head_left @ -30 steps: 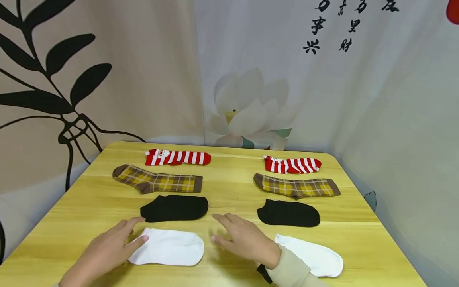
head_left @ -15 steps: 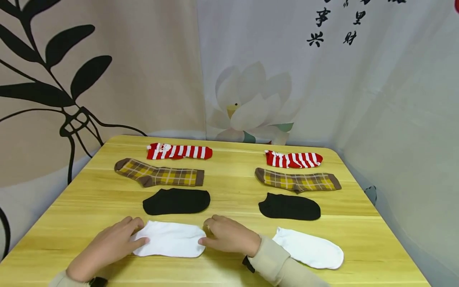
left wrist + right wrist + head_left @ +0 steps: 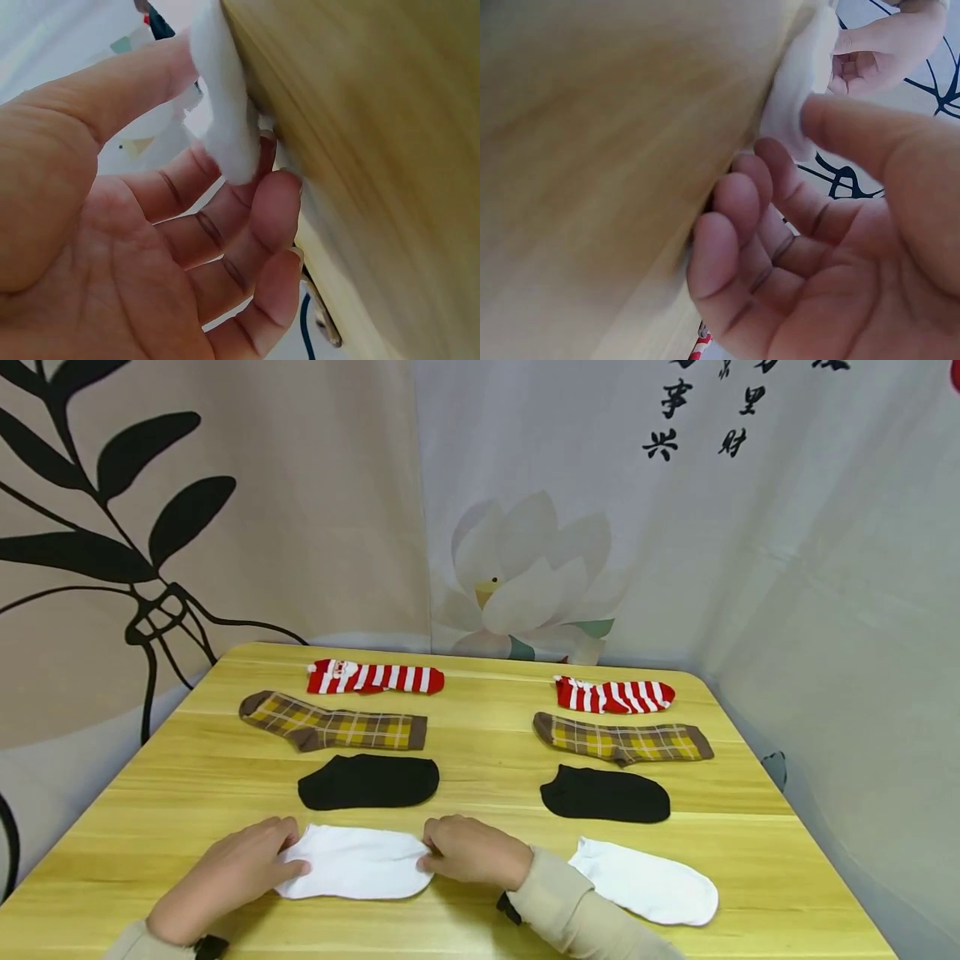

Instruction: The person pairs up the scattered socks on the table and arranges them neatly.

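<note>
Behind the table hangs a pale cloth [image 3: 337, 527], printed with black leaves [image 3: 191, 522] at left, a faint white lotus [image 3: 532, 560] in the middle and dark lettering [image 3: 660, 444] at upper right. Before it stretches a yellow wooden table [image 3: 483, 777], bearing four rows of socks, two to a row. From the near side, two forearms in beige sleeves [image 3: 577, 902] reach in. The left hand [image 3: 243, 864] pinches the left end of a white sock [image 3: 356, 860] between thumb and fingers, the other fingers loosely bent; the right hand [image 3: 476, 852] pinches the right end likewise. This sock spans the space between the hands, at the near left of the table; whether its underside touches the wood, I cannot tell. Two brown and yellow plaid socks [image 3: 337, 724] lie in the third row away. A second white sock [image 3: 648, 885] lies at right, just beside the right sleeve. Beyond the white pair are two black ankle socks [image 3: 369, 781]. Farthest off are two red-and-white striped socks [image 3: 390, 678]. Smallest, a dark band [image 3: 210, 947] shows at each wrist
</note>
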A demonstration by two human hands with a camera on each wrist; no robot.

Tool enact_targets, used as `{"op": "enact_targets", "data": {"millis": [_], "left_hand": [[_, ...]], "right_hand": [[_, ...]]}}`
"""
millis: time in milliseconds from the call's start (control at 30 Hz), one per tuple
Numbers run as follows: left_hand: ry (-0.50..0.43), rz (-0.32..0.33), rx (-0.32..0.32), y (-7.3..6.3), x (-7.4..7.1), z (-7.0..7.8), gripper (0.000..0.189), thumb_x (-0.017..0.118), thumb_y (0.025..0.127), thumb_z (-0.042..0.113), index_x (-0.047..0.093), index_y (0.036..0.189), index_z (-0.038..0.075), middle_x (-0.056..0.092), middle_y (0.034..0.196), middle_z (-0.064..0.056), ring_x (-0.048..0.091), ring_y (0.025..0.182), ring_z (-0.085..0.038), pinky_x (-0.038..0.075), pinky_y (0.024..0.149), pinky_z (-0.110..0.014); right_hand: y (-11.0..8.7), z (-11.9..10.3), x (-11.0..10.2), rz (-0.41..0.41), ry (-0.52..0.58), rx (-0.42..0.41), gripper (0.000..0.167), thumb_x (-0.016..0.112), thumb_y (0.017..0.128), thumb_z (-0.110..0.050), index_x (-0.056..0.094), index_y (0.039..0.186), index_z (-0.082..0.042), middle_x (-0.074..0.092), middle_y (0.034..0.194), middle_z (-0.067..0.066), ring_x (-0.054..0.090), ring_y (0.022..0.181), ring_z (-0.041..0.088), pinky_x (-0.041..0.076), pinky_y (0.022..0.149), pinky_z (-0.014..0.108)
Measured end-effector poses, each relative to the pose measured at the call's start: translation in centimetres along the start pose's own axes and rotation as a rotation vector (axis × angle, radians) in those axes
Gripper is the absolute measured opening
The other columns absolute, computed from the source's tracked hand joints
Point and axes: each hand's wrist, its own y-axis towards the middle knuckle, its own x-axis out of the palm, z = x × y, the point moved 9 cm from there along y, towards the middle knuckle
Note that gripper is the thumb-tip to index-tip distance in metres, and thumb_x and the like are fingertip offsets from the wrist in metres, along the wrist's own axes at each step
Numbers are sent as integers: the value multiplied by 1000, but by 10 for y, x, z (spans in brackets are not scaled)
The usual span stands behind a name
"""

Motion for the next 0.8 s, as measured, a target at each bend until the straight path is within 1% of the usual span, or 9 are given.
{"op": "enact_targets", "data": {"millis": [133,267,433,533,633,733,800], "left_hand": [[-14,20,14,-1,-2,4,31,76,80,30,49,79,14,42,70,-1,40,64,-16,30,57,-29],[-25,36,35,-2,-3,9,33,77,79,26,47,73,16,41,64,0,39,60,-15,28,54,-27],[-40,20,27,-4,-5,15,30,76,81,26,48,76,16,43,62,0,40,58,-15,28,54,-26],[-84,21,31,-5,-9,20,28,75,82,24,49,82,15,45,65,0,41,58,-14,29,53,-25],[-146,29,48,-6,-14,26,28,74,83,23,50,95,13,48,68,1,41,56,-14,30,50,-23],[-185,41,69,-6,-18,32,42,72,85,24,50,117,9,50,71,2,40,55,-12,32,49,-23],[-193,53,85,-6,-21,37,51,72,86,24,48,128,6,51,72,3,40,54,-12,32,49,-23]], "right_hand": [[1,2,-2,-1,13,-2,19,64,93,-23,54,79,-15,41,64,-11,35,56,2,30,53,15],[0,4,-5,26,42,1,19,64,93,-21,54,78,-16,40,63,-11,34,55,1,30,52,15],[-5,8,-14,83,68,3,16,66,91,-19,57,79,-15,42,62,-11,33,53,1,29,51,14],[-8,12,-20,112,94,13,14,67,90,-17,58,80,-14,43,62,-11,34,52,0,30,50,14],[-11,15,-26,145,130,13,9,68,90,-15,61,83,-13,47,65,-10,35,53,0,33,52,14],[-15,19,-35,186,170,-2,2,67,90,-12,66,90,-10,57,71,-7,39,57,-1,38,57,14],[-19,22,-41,211,212,-9,4,66,90,-10,69,93,-8,62,75,-4,42,59,-1,41,60,15]]}}
